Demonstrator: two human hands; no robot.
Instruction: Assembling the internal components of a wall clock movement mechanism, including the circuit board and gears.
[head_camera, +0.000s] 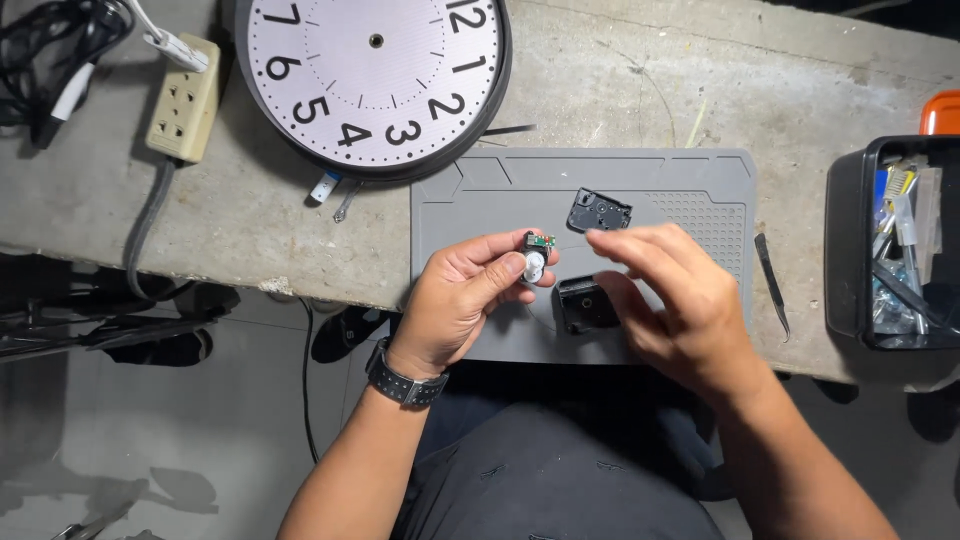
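Your left hand (462, 290) pinches small clock-movement part (535, 255) between thumb and fingertips, held above grey mat (480, 200). Your right hand (665, 290) holds nothing, fingers loosely extended toward part. Keep grip light on part's edges; work low over mat. Black housing (585, 305) beneath right hand, cover (599, 211) just beyond.

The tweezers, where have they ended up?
In the head view, the tweezers lie on the concrete bench just off the right edge of the grey mat, between it and the black bin.
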